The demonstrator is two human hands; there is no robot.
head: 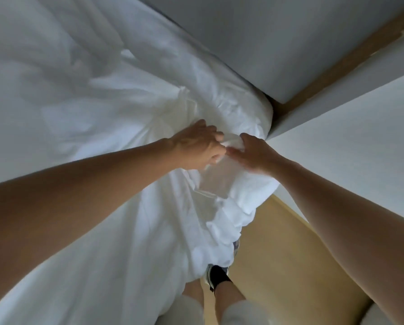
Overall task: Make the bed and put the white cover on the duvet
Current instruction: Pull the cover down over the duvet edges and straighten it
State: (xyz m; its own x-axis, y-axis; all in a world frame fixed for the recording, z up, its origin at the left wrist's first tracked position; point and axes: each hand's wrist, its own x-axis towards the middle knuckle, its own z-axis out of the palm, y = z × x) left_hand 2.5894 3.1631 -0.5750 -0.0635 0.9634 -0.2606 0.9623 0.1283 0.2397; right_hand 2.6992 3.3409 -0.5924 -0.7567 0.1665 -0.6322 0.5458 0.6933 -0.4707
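Entry: bedding, white, unfinished. The white cover lay bunched at centre frame, trailing toward the lower middle. A puffier gathered edge, probably the duvet, showed just below and right of it, spilling toward the pale wooden floor. The left hand pinched a fold of the cover with curled fingers. The right hand, close beside it, gripped the same twist of cloth. The bed filled the upper left, rumpled and creased, not yet smoothed. One dark shoe stood at lower centre. Judged status: early to middle, with a corner apparently being matched or secured. Still outstanding were drawing the cover fully over the duvet, spreading it and straightening the bed.
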